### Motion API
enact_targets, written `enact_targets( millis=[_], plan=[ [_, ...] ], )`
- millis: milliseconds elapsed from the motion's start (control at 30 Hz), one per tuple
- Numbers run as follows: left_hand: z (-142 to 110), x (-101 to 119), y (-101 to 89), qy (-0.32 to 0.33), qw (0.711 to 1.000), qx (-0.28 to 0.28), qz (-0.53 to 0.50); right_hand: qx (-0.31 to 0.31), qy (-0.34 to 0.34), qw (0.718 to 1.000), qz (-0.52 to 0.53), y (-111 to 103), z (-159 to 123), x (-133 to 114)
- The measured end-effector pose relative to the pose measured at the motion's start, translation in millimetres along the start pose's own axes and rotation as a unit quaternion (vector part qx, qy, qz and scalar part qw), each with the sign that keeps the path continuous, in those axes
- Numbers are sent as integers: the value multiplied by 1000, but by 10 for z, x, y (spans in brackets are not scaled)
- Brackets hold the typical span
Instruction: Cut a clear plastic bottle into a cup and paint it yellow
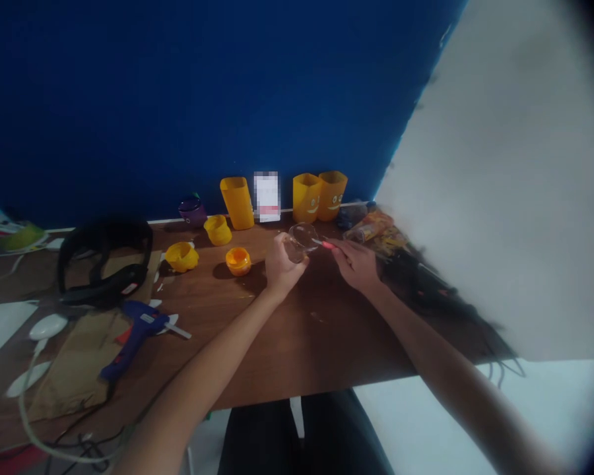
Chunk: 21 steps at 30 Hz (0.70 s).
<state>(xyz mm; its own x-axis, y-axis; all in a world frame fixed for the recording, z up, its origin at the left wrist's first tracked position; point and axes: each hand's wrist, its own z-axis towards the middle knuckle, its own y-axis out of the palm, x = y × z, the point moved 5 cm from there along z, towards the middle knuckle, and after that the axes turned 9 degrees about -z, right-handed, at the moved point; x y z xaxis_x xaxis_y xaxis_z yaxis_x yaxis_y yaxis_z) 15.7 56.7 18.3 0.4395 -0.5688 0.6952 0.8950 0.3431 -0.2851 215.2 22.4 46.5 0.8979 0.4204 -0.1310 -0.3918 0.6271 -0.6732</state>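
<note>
My left hand (pixel 283 267) is wrapped round a clear, see-through cup (pixel 303 236), tilted above the table. In my right hand (pixel 359 265) is a slim tool with a pinkish-red handle (pixel 329 245). Its pale tip points left and meets the cup's rim or wall; whether it is a blade or a brush I cannot tell. Left of my left hand stands a small open jar of orange-yellow paint (pixel 238 262). Two low, ridged yellow pots, one nearer (pixel 181 256) and one farther (pixel 218 230), are beyond it to the left.
Tall yellow holders (pixel 237 203) stand along the blue wall, two with smiling faces (pixel 330 196). A purple cup (pixel 192 212) is at back left. A blue glue gun (pixel 141 330), cardboard (pixel 74 363), a black headset (pixel 103 264) and cables lie left. Wrappers (pixel 373 227) and dark clutter line the right.
</note>
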Motion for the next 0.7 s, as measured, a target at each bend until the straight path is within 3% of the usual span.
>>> enact_targets(
  millis=[233, 700],
  plan=[
    [10, 90, -28, 35, 999, -10, 36, -6, 2, 999, 34, 29, 1, 84],
    [18, 128, -46, 31, 996, -33, 82, 46, 11, 997, -67, 2, -33, 33]
  ],
)
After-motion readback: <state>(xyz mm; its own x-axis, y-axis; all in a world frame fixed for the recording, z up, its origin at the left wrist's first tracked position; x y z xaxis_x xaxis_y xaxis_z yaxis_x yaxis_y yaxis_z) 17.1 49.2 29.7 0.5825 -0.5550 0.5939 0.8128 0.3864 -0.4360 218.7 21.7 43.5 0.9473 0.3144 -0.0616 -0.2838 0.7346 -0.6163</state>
